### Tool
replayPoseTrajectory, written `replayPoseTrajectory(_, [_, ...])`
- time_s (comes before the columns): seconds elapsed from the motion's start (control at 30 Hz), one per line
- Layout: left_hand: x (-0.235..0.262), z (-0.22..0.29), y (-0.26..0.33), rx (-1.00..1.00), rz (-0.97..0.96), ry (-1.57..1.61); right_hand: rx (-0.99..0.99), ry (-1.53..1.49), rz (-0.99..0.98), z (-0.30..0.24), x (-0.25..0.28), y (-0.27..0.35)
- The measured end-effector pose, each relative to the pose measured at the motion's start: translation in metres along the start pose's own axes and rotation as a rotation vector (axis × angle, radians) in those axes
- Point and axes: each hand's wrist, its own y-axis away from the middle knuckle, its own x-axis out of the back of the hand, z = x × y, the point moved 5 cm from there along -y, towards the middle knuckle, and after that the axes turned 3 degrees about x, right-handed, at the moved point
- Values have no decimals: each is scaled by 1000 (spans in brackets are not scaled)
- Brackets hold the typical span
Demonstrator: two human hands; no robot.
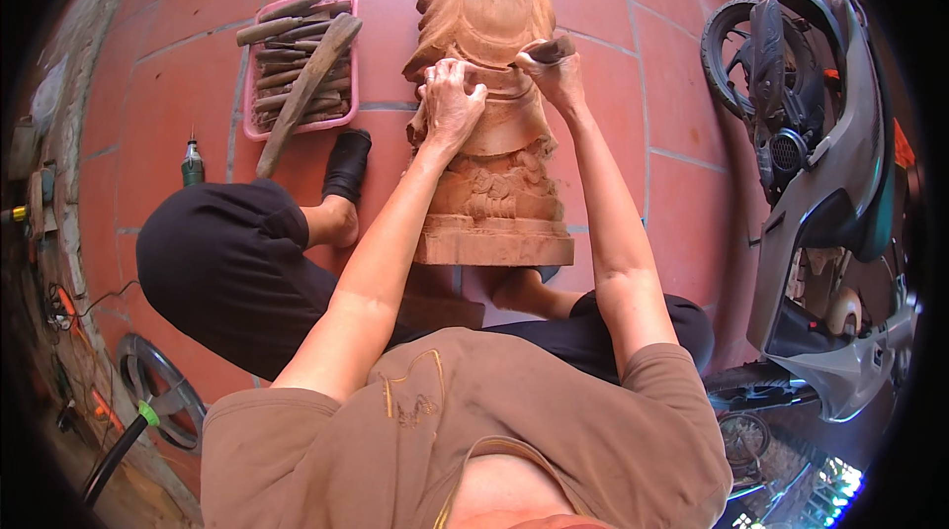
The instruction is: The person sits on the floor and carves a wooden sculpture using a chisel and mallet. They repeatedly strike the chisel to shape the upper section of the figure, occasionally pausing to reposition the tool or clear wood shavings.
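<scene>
A reddish-brown wood carving [494,188] lies lengthwise on the floor in front of me, with an oval panel in its far part and a flat, straight-edged base closest to me. My left hand [453,102] presses on its left side, fingers bent against the wood and thumb apart. At the carving's right edge, my right hand [560,80] is closed around a dark folded piece [551,50] that looks like sandpaper. The tips of the right fingers are partly hidden, and one end of the piece meets the wood.
A pink basket [249,104] of wooden-handled tools [297,64] stands to the left, a longer wooden piece [311,84] leaning across it. Near my left knee is a green tool with a thin bit [193,165]. A grey motorbike [840,173] stands on the right. Cables and a wheel [163,391] lie lower left.
</scene>
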Motion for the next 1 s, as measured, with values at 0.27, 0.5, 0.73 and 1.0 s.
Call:
replayPoseTrajectory(0.27, [-1, 5, 1, -9, -3, 2, -56, -139, 36, 18, 8, -19])
replayPoseTrajectory(0.5, [2, 3, 1, -3, -9, -1, -21, -80, -168, 20, 10, -15])
replayPoseTrajectory(0.73, [-1, 5, 2, -13, -8, 18, -61, -68, 17, 32, 21, -29])
replayPoseTrajectory(1.0, [0, 2, 2, -28, 19, 8, -90, -340, 12, 39, 12, -1])
